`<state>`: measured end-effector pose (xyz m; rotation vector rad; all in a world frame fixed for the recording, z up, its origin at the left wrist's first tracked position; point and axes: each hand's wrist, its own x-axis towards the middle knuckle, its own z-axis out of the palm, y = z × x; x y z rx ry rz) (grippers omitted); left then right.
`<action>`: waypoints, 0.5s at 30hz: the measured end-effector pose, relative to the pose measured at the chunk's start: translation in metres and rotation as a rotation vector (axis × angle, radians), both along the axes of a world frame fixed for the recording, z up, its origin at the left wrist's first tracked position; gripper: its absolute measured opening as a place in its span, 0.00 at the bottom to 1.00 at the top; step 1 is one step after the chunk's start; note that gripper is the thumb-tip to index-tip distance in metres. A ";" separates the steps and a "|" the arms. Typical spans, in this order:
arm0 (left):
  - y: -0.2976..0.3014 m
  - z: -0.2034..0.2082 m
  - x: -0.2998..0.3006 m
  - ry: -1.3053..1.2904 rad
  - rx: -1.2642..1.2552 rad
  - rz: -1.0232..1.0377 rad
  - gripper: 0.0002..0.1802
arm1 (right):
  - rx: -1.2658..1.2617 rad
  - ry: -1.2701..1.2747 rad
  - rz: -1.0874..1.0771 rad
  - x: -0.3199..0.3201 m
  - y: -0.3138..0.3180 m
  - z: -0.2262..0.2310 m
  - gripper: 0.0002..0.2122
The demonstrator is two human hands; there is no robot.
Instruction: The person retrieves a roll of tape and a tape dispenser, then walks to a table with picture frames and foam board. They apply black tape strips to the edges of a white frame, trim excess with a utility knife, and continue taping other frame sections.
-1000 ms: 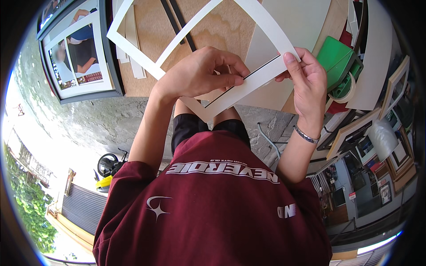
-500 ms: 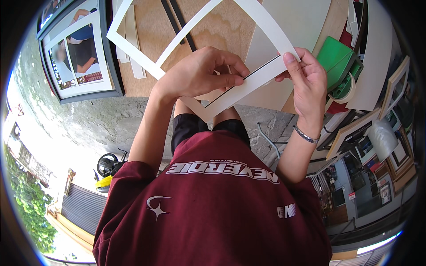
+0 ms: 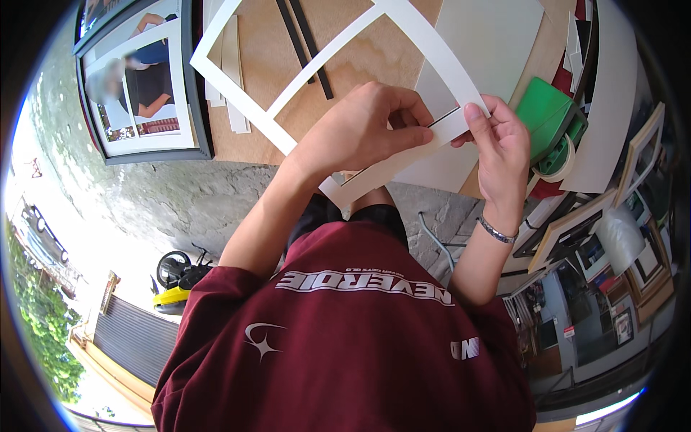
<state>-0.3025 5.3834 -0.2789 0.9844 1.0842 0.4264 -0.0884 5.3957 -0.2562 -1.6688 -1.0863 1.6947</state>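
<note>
A white picture mat point(image 3: 241, 99) with two window openings, divided by a crossbar, is held tilted over the front edge of the table. My right hand point(image 3: 502, 144) grips its right corner, thumb on top and fingers curled beneath. My left hand point(image 3: 366, 128) reaches across the mat, thumb and fingers pinched at the inner edge of the near strip. Along that edge runs a thin dark line point(image 3: 445, 115). The left fingertips partly cover the edge, so anything small between them is hidden.
On the wooden table point(image 3: 237, 147) lie two black strips point(image 3: 306, 47) and a pale board point(image 3: 489, 36). A dark-framed photo point(image 3: 205, 137) stands left. A green tape dispenser point(image 3: 541, 115) with a tape roll point(image 3: 560, 160) sits right, near stacked frames point(image 3: 568, 219).
My left hand has slid rightward along the mat's inner edge, closer to my right hand. The right hand keeps its grip on the corner. The whole view has shifted slightly.
</note>
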 end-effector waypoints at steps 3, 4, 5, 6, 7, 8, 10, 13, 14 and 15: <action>-0.001 0.005 -0.001 0.011 -0.022 0.014 0.11 | -0.007 0.006 0.017 0.000 0.000 0.003 0.13; -0.002 0.007 -0.002 0.013 -0.028 0.016 0.11 | -0.009 0.011 0.021 0.000 0.000 0.004 0.13; -0.002 0.009 -0.003 0.016 -0.019 0.017 0.11 | -0.015 0.022 0.018 0.000 0.000 0.004 0.13; -0.001 0.011 -0.004 0.019 -0.010 0.019 0.11 | -0.021 0.034 0.015 -0.001 0.000 0.005 0.13; 0.000 0.014 -0.005 0.023 0.002 0.020 0.11 | -0.024 0.046 0.011 -0.001 0.001 0.005 0.13; 0.001 0.017 -0.006 0.030 0.003 0.018 0.11 | -0.013 0.052 0.025 -0.001 0.001 0.006 0.13; 0.002 0.025 -0.010 0.052 0.008 0.017 0.10 | 0.011 0.070 0.055 0.000 0.001 0.008 0.15; -0.003 0.044 -0.016 0.054 0.054 0.048 0.10 | 0.100 0.262 -0.024 0.000 0.000 0.008 0.18; -0.005 0.053 -0.019 0.044 0.039 0.059 0.08 | 0.097 0.297 -0.142 -0.009 -0.001 0.010 0.20; -0.010 0.062 -0.021 0.044 0.084 0.072 0.07 | 0.084 0.228 -0.105 -0.010 0.001 0.007 0.20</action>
